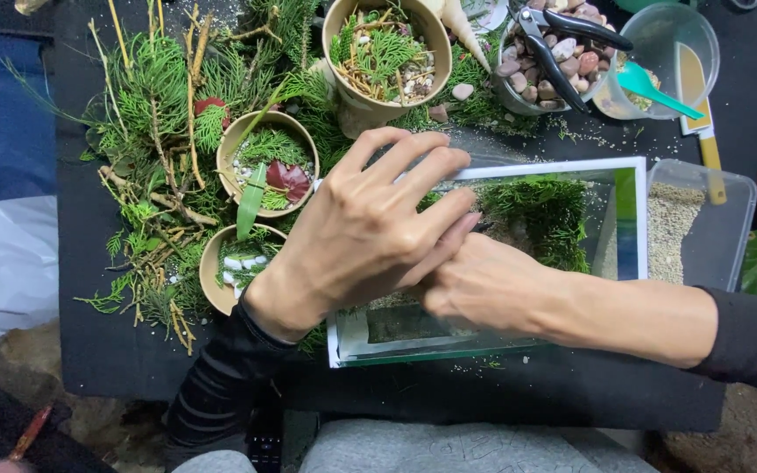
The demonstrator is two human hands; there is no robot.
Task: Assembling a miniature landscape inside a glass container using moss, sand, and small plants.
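Observation:
My left hand [370, 228] hovers over the left part of a glass tank [633, 219], its fingers spread and pointing right. Below it my right hand [475, 280] reaches into the tank from the right, fingers tucked under the left hand and hidden. The tank holds green moss [541, 215] and sandy soil. Whether either hand grips anything cannot be seen.
Three paper cups [266, 162] with greenery and pebbles stand at the left among loose conifer sprigs [155, 96]. A bowl of pebbles with black scissors [562, 48], a plastic cup with a green scoop [650, 88] and a clear tray of sand [703, 223] sit to the right.

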